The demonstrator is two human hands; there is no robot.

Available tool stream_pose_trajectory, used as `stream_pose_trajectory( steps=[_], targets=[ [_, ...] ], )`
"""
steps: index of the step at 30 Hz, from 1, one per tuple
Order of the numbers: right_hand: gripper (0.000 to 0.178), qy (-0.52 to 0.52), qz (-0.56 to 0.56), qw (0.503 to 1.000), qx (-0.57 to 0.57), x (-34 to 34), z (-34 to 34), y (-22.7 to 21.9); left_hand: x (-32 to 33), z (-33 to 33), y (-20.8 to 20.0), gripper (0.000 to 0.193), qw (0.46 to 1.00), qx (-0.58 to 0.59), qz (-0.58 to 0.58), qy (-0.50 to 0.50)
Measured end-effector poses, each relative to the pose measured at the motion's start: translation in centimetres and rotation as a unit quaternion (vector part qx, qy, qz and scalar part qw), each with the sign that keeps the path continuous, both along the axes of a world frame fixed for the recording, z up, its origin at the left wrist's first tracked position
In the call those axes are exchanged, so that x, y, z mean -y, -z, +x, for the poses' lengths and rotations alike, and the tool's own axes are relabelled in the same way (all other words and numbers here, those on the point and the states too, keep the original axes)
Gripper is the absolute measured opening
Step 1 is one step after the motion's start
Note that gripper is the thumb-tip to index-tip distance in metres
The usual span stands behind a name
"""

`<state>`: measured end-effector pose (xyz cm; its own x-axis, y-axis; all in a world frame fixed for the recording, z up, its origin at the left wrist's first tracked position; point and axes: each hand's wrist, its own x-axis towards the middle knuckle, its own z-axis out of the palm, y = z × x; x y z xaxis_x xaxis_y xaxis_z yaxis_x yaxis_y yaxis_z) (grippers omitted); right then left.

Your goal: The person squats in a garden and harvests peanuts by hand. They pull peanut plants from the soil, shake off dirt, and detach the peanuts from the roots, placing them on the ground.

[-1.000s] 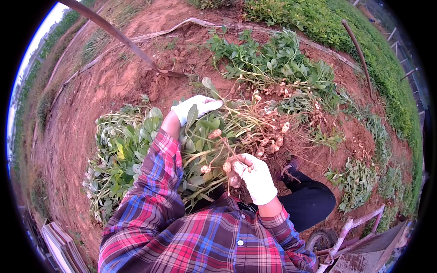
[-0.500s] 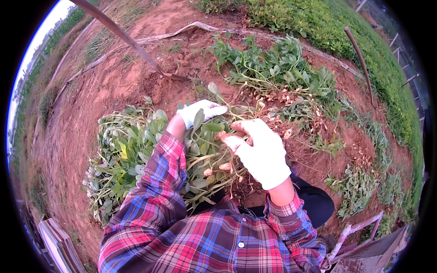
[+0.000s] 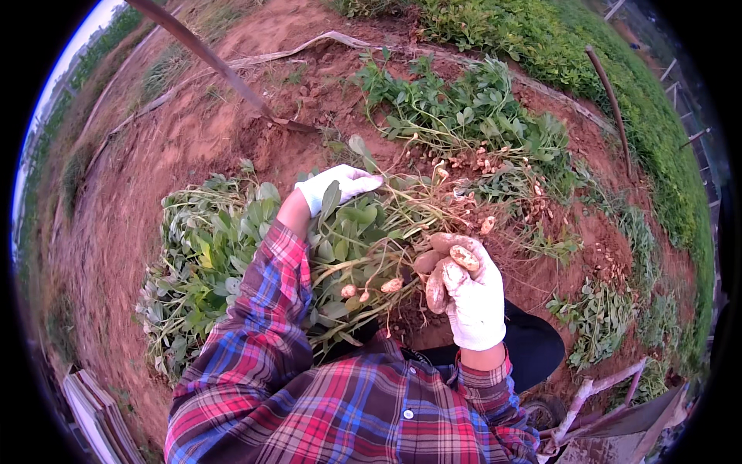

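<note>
Uprooted peanut plant [image 3: 363, 240], on red soil [image 3: 154, 201]: left hand [image 3: 344, 184] gripped its leafy stems to steady it, while right hand [image 3: 468, 294] closed around 3 pulled pods [image 3: 452, 263].

An outdoor farm field at harvest. Bare reddish-brown soil [image 3: 154, 178] covers the ground, with uprooted peanut plants [image 3: 464, 116] lying in heaps, pale pods showing among their roots. A strip of low green crop [image 3: 587, 46] borders the dug patch. A long wooden tool handle [image 3: 201, 54] slants across the dirt.
</note>
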<state>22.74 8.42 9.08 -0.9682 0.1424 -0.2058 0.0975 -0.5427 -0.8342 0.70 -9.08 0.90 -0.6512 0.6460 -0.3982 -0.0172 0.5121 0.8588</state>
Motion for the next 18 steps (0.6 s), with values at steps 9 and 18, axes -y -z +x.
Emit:
stream_pose_trajectory(
  steps=[9, 18],
  targets=[
    [0.036, -0.037, 0.038, 0.998, -0.039, 1.0, 2.4, 3.0, -0.1, 0.3, -0.8, 0.057, 1.0, -0.015, -0.004, 0.001],
    [0.045, 0.067, 0.091, 0.992, -0.052, -4.4, 8.7, 2.5, -0.7, 0.2, -1.2, 0.058, 1.0, -0.009, -0.02, -0.002]
  ],
)
